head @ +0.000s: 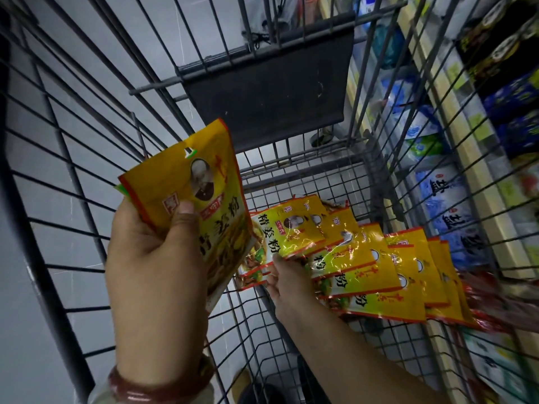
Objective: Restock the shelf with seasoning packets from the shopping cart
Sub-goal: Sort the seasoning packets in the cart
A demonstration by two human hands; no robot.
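My left hand (154, 258) grips a stack of yellow packets (201, 211) above the cart (291, 176), my right hand (287, 279) pinching the top packet (287, 234) of the fanned row inside.

This is a shop aisle. A wire shopping cart (291, 158) fills the view, standing on a pale floor (29, 287). On the right, store shelves (455, 118) run into the distance, stacked with packaged goods, among them blue-and-white bags (449, 205).
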